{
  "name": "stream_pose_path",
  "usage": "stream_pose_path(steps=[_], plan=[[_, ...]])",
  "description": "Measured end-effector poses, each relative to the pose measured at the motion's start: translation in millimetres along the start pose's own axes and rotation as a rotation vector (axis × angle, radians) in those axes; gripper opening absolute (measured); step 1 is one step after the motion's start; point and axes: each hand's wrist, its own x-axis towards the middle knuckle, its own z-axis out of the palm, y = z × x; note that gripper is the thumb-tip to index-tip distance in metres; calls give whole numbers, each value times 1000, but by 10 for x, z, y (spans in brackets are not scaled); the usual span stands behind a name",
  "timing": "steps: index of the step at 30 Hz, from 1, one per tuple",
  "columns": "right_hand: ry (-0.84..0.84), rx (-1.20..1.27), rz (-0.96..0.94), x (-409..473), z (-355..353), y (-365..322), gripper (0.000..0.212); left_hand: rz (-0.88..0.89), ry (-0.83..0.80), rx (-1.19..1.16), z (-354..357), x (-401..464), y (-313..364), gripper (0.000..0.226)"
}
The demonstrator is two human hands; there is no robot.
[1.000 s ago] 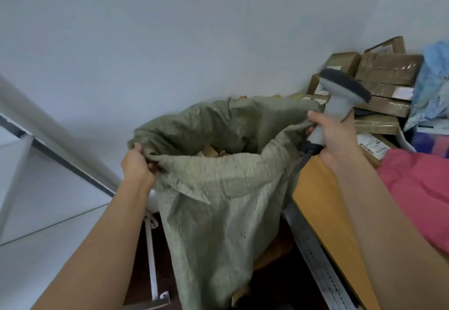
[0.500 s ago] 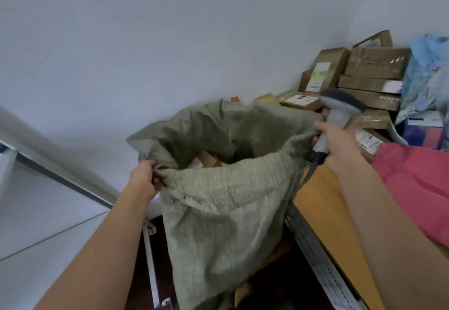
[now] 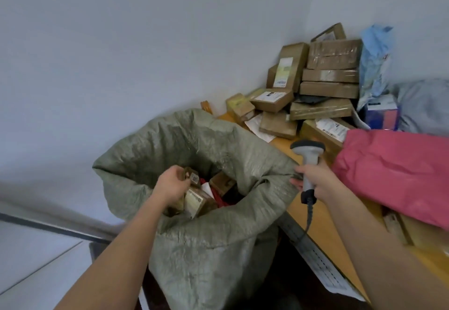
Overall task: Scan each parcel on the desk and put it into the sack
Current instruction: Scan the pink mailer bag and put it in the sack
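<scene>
Left hand point(image 3: 170, 184) reaches into the mouth of the sack point(image 3: 206, 241), fingers curled over the boxes point(image 3: 198, 200) inside; whether it grips one cannot be told. Right hand point(image 3: 315, 181) grips the scanner point(image 3: 308, 161) by its handle, pressed against the sack's rim at the bench point(image 3: 323, 227) edge. Several boxes lie bagged (count unclear). Judged incomplete: a stack of parcels point(image 3: 323, 86) fills the bench's far corner, and a pink bag point(image 3: 398, 171) lies near the right edge.
</scene>
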Motion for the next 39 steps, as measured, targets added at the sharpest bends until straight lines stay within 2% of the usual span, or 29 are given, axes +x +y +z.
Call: stream_pose_path(steps=[3,4,6,8,10,12,14,17,19,22,24,29,32,35,39], plan=[[42,-83,8,13,-172,-2,19,26,-504,-132,342,-23,457,49],[74,-102,-6,11,-255,-8,18,28,-578,-128,467,-15,593,51],[112,-95,-31,-29,-471,-40,20,91,-543,-117,679,51,812,39],[115,-72,-43,-113,-732,-82,28,183,-410,-27,821,134,1010,17],[128,-25,-67,-227,-1025,-120,30,274,-232,113,901,180,1262,24],[181,28,-96,-341,-1371,-137,35,322,-80,87,993,145,1583,25],[254,95,-119,-437,-1744,-121,40,377,-10,22,1168,50,1940,14],[367,169,-153,-535,-2293,-104,42,505,-29,-58,1528,-178,2418,5],[402,215,-179,-558,-2606,-125,36,571,-124,-110,1757,-374,2704,3],[445,252,-221,-577,-3058,-177,29,710,-244,-91,2160,-662,3087,7],[448,259,-239,-602,-3391,-200,29,743,-299,-76,2474,-850,3333,14],[496,294,-241,-481,-4264,-113,30,688,-493,-180,3273,-1439,4045,34],[495,308,-220,-312,-4610,-9,36,563,-560,-316,3615,-1751,4355,65],[477,316,-180,-122,-4777,99,34,443,-624,-429,3816,-1867,4534,79],[431,336,-160,87,-4816,195,30,69,-793,-489,3902,-1884,4656,80]])
